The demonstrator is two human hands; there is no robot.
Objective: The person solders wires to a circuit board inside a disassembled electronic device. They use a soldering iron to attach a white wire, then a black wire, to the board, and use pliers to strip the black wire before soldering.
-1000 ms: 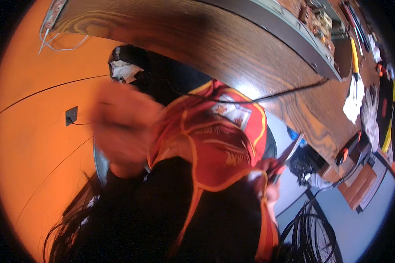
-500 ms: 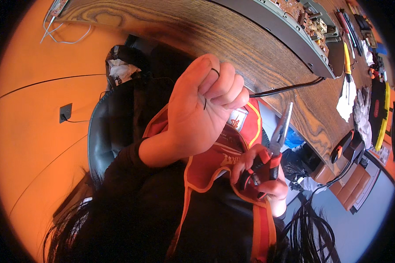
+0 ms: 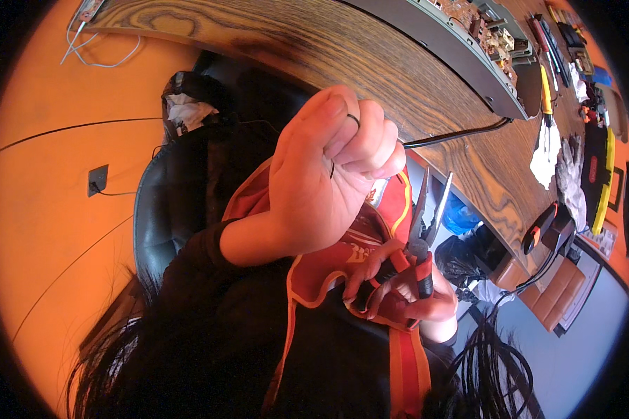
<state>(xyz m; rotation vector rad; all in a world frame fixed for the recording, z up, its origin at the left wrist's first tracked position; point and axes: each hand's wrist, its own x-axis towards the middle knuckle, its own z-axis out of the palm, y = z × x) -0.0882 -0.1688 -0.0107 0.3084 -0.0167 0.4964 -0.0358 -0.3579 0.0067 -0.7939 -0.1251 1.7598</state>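
Note:
My left hand (image 3: pixel 335 174) is closed in a fist, palm side up, around a black cable (image 3: pixel 461 135) that runs right to the grey equipment case. A thin black wire (image 3: pixel 354 120) crosses its index finger, and a short dark end shows against the palm. Whether that wire belongs to the cable is hidden by the fingers. Lower and to the right, my right hand (image 3: pixel 437 305) grips long-nose pliers (image 3: pixel 419 246) by their red and black handles. Their jaws point up and stand apart with nothing between them. The pliers do not touch the cable.
The wooden desk (image 3: pixel 286 49) carries the case (image 3: pixel 461 70) with exposed circuit boards, a yellow-handled tool (image 3: pixel 546 94), white paper (image 3: pixel 544 155) and a grey glove (image 3: pixel 572 174). A dark chair (image 3: pixel 164 209) is at left. Black bags (image 3: pixel 461 258) lie below the desk's right end.
The pliers' jaws have spread from closed to apart, and my right hand has shifted slightly left. My left hand has moved slightly right, still gripping the cable.

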